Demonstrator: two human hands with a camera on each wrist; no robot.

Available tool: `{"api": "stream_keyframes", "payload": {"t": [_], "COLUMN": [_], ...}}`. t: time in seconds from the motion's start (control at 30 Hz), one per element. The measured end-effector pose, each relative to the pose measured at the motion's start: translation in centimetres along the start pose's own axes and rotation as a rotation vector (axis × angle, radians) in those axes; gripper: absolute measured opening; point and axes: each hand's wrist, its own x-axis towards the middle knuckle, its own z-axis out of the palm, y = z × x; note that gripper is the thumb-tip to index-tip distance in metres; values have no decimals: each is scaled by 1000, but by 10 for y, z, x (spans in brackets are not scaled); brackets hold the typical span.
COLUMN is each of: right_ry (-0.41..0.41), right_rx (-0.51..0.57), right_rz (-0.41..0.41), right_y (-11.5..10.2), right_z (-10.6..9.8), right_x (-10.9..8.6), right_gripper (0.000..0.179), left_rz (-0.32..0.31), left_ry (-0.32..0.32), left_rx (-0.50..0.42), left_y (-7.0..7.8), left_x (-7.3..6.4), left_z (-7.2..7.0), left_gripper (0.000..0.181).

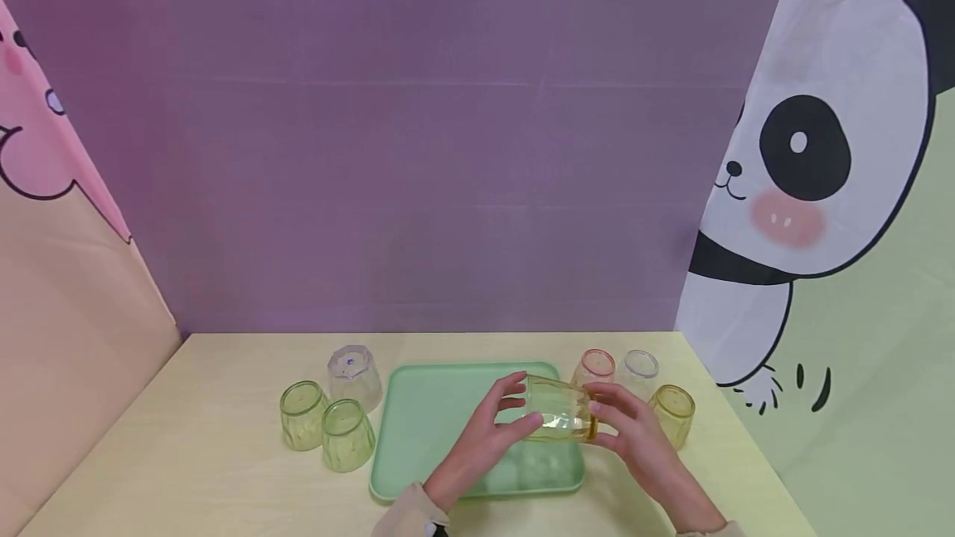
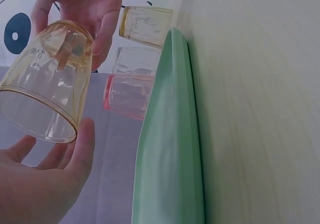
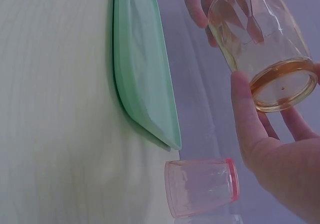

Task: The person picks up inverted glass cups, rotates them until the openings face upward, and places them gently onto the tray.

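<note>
A yellow faceted drinking glass [image 1: 559, 409] lies sideways in the air over the green tray [image 1: 418, 429], mouth toward the left. My right hand [image 1: 634, 429] grips it around the base, thumb and fingers on opposite sides, as the right wrist view shows. My left hand [image 1: 488, 433] is at the mouth end, its thumb overlapping the glass wall and its fingers right at the rim. In the left wrist view, the glass [image 2: 47, 83] is see-through and has nothing inside. The tray holds no glasses.
Left of the tray stand two green glasses [image 1: 303, 415] and a clear purplish glass [image 1: 354, 378], upside down. At its right stand a pink glass [image 1: 594, 366], a clear glass [image 1: 642, 371] and another yellow glass [image 1: 674, 415]. A purple wall [image 1: 433, 147] borders the table's back.
</note>
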Motion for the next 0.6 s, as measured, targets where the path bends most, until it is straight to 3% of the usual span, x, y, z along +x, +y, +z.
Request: {"api": "stream_keyframes", "payload": {"t": [0.6], "right_ry": [-120], "right_rx": [-16], "right_rz": [10], "right_y": [-1], "right_z": [4], "right_x": [-1], "right_gripper": [41], "left_rz": [-30], "left_ry": [-12], "left_rx": [30], "left_y": [0], "left_x": [-2], "left_z": [-7], "left_gripper": [62]}}
